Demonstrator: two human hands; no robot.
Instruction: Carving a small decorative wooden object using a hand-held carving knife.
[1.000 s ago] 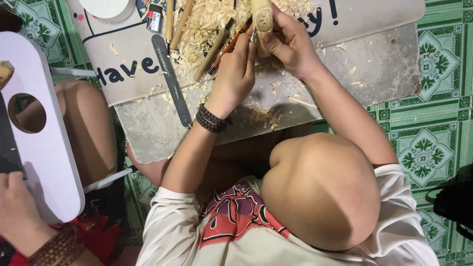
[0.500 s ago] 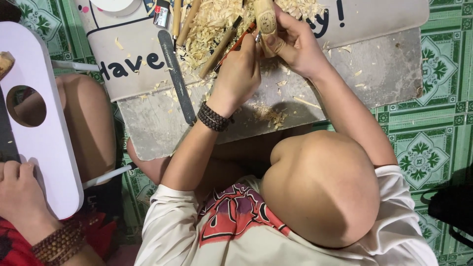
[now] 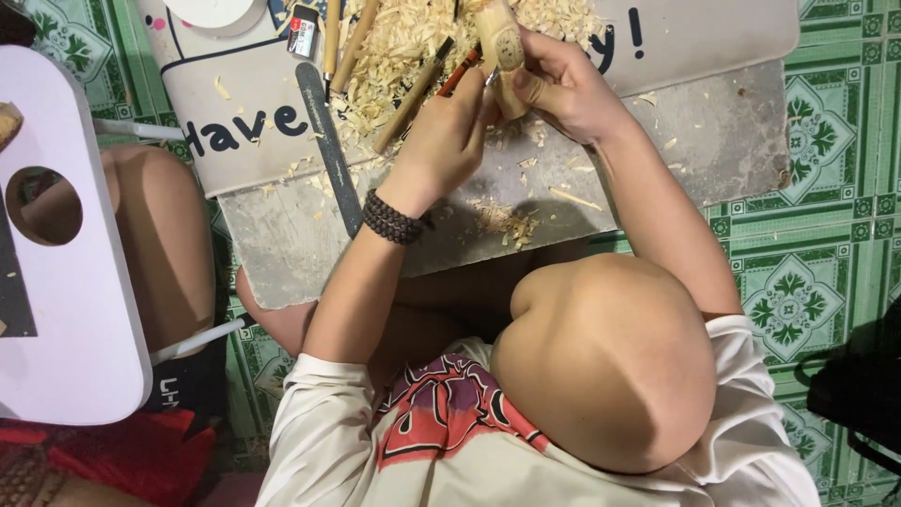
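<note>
Left hand [image 3: 441,141] gripped an orange-handled carving tool [image 3: 458,73]; right hand [image 3: 563,89] clasped the wooden figure [image 3: 505,52] over the shavings [image 3: 404,47]. Bare slab [image 3: 694,141] lay rightward. A bystander's hand, lower left earlier, had left view.

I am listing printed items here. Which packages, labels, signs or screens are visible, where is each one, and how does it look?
Mat: grey sheet with rounded corners across the top, under the wood shavings, with dark lettering and a dark outline.
Small packet: top edge, left of the shavings, oblong, red, white and black.
No screens in view.
</note>
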